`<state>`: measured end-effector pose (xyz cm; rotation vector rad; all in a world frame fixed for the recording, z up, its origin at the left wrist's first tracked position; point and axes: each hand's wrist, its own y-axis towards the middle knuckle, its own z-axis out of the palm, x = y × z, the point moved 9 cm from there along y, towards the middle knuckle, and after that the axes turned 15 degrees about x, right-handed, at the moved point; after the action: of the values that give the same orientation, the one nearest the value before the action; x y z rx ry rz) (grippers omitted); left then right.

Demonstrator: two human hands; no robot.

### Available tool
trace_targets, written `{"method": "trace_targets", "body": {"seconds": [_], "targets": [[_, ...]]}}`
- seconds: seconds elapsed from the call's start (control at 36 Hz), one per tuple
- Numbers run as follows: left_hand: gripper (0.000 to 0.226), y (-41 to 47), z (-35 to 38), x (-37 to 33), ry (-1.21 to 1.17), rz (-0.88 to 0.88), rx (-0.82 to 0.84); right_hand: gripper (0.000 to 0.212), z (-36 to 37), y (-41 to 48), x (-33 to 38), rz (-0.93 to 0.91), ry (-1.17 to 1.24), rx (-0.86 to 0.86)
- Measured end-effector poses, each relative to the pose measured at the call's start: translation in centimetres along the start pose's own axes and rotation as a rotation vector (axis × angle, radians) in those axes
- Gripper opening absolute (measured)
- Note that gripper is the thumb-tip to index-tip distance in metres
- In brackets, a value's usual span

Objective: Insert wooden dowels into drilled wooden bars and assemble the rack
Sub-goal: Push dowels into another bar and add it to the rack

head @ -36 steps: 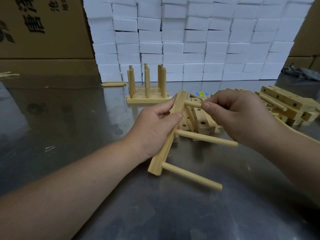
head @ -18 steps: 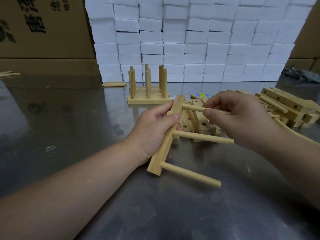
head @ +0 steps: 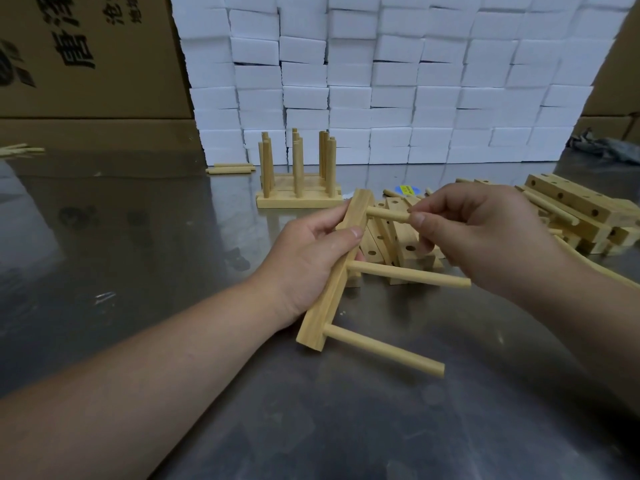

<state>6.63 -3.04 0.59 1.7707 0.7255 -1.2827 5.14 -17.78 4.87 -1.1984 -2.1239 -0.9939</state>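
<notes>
My left hand (head: pixel 304 261) grips a drilled wooden bar (head: pixel 329 296), held slanted above the steel table. Two dowels stick out of the bar to the right: a lower dowel (head: pixel 384 349) and a middle dowel (head: pixel 408 274). My right hand (head: pixel 485 233) pinches a third dowel (head: pixel 386 214) whose left end sits at the bar's top hole. Behind my hands lies a heap of drilled bars (head: pixel 391 237).
A finished rack (head: pixel 298 188) with upright dowels stands at the back centre. More bars and dowels (head: pixel 581 209) pile up at the right. Loose dowels (head: pixel 230 169) lie at the back left. White foam blocks (head: pixel 381 81) and cardboard boxes (head: pixel 86 57) wall the table's far edge.
The bar and both hands have kept their place. The top dowel has been pushed leftward into the bar's upper hole by my right hand.
</notes>
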Motion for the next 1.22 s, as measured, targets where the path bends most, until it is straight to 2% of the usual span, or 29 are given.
{"method": "trace_targets", "body": {"seconds": [0.11,0.19,0.28,0.36,0.47,0.58,0.75,0.83,0.92,1.0,1.14,1.22], "targets": [[0.036,0.0,-0.1,0.5,-0.020,-0.030,-0.011,0.013,0.2,0.0,-0.1,0.011,-0.015,0.023],[0.028,-0.1,-0.4,0.3,-0.046,-0.030,-0.038,0.025,-0.1,-0.1,0.0,0.008,0.022,0.005],[0.017,-0.2,-1.2,0.6,-0.150,-0.050,-0.097,0.036,-1.3,-0.3,-0.4,0.010,0.136,-0.084],[0.013,-0.1,-1.4,1.3,-0.285,-0.116,-0.105,0.023,-2.4,-0.3,-0.9,0.017,0.162,-0.162],[0.020,0.2,-0.5,1.8,-0.540,-0.168,0.004,0.032,-2.0,0.0,-0.9,0.024,0.041,-0.115],[0.045,0.1,0.8,2.2,-0.658,-0.242,0.176,0.032,-0.4,0.2,0.2,-0.037,-0.069,0.013],[0.037,-0.8,3.1,1.8,-0.801,-0.332,0.478,0.053,1.4,0.0,1.4,-0.101,-0.172,0.149],[0.038,-1.3,4.1,1.8,-0.775,-0.377,0.599,0.034,2.1,-0.1,2.2,-0.151,-0.199,0.212],[0.028,-1.5,4.5,1.9,-0.808,-0.404,0.643,0.027,2.4,-0.3,2.7,-0.175,-0.159,0.218],[0.034,-1.7,4.7,1.6,-0.811,-0.395,0.703,0.021,2.6,-0.3,3.0,-0.178,-0.122,0.226],[0.035,-1.4,3.6,2.0,-0.856,-0.423,0.602,0.026,2.5,-0.3,2.5,-0.171,0.000,0.232],[0.024,-0.5,1.0,2.3,-0.841,-0.372,0.342,0.031,2.0,-0.1,1.7,-0.127,0.087,0.201]]}}
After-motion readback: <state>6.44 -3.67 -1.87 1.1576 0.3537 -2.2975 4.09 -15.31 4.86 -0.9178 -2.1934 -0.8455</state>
